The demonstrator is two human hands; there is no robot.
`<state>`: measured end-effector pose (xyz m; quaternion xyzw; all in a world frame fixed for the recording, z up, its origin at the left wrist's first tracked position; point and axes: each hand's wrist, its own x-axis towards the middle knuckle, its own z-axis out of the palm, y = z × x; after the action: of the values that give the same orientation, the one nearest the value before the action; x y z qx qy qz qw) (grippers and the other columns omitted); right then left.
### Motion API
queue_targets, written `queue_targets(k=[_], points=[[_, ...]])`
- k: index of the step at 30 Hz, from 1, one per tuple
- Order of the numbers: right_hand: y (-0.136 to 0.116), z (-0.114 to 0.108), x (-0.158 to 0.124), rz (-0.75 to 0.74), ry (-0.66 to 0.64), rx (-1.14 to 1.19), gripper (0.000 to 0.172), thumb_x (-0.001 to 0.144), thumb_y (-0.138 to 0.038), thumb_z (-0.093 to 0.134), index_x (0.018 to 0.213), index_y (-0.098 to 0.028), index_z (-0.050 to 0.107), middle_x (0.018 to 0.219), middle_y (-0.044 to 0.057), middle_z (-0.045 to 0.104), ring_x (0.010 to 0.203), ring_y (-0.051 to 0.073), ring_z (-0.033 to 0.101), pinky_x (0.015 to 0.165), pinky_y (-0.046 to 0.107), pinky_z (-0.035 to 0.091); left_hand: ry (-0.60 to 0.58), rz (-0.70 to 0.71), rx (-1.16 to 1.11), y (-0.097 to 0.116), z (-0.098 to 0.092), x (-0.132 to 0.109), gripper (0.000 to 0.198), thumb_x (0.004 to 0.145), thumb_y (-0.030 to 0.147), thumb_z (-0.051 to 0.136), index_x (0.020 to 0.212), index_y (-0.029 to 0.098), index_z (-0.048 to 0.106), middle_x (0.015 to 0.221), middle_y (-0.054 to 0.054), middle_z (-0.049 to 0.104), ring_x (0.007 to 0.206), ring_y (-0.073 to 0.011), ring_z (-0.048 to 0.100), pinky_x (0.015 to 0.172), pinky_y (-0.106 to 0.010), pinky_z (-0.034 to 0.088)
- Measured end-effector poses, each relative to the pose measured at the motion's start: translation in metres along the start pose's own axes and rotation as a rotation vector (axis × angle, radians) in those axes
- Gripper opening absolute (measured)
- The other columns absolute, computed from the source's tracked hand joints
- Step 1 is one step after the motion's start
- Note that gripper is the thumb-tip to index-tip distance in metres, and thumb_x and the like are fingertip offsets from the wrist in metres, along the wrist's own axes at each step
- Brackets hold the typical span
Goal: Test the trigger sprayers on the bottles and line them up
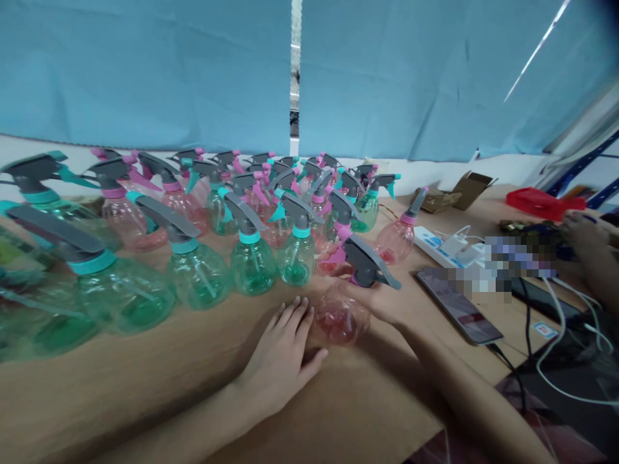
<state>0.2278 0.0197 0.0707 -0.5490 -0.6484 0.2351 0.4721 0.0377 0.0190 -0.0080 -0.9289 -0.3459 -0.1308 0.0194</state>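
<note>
A pink spray bottle with a grey and magenta trigger head stands slightly tilted at the front of the table. My right hand is wrapped round its neck from behind, just below the head, and the bottle partly hides the fingers. Flat on the tabletop, my left hand lies open, its fingertips beside the bottle's base and its thumb apart. Just beyond the left hand stand a green spray bottle with a turquoise collar and another green spray bottle.
Several more green and pink spray bottles crowd the left and back of the wooden table. To the right lie a phone, a white power strip with cables, a cardboard box and a red tray. Another person's hand shows far right.
</note>
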Motion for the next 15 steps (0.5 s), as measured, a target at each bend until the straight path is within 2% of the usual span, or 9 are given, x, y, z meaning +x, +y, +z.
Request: queue_targets(k=[7,12,15], points=[[0.0004,0.0025,-0.0019,0.098,0.071,0.037,0.028,0.068,-0.051,0.069,0.065,-0.024,0.062,0.067,0.002,0.069,0.067,0.021,0.067,0.063,0.034,0.056,0.007,0.004,0.012,0.0002,-0.0006,0.0001,0.059,0.09,0.047,0.046,0.129,0.003,0.048,0.137,-0.021,0.047,0.127,-0.033,0.042,0.102,-0.049,0.036],[0.0003,0.002,-0.002,0.125,0.089,0.02,0.032,0.067,-0.053,0.068,0.065,-0.022,0.061,0.064,0.002,0.067,0.06,0.02,0.065,0.054,0.031,0.053,0.027,0.004,-0.015,-0.0007,0.0014,-0.0004,0.057,0.091,0.048,0.044,0.129,0.005,0.048,0.136,-0.02,0.047,0.127,-0.0328,0.042,0.102,-0.049,0.036],[-0.0009,0.0005,-0.0011,0.102,0.106,-0.015,0.03,0.066,-0.051,0.068,0.065,-0.022,0.061,0.064,0.002,0.066,0.057,0.019,0.063,0.054,0.031,0.053,0.03,0.001,-0.024,-0.0012,0.002,-0.0002,0.058,0.091,0.048,0.043,0.129,0.005,0.047,0.137,-0.02,0.047,0.127,-0.0325,0.042,0.102,-0.049,0.036]])
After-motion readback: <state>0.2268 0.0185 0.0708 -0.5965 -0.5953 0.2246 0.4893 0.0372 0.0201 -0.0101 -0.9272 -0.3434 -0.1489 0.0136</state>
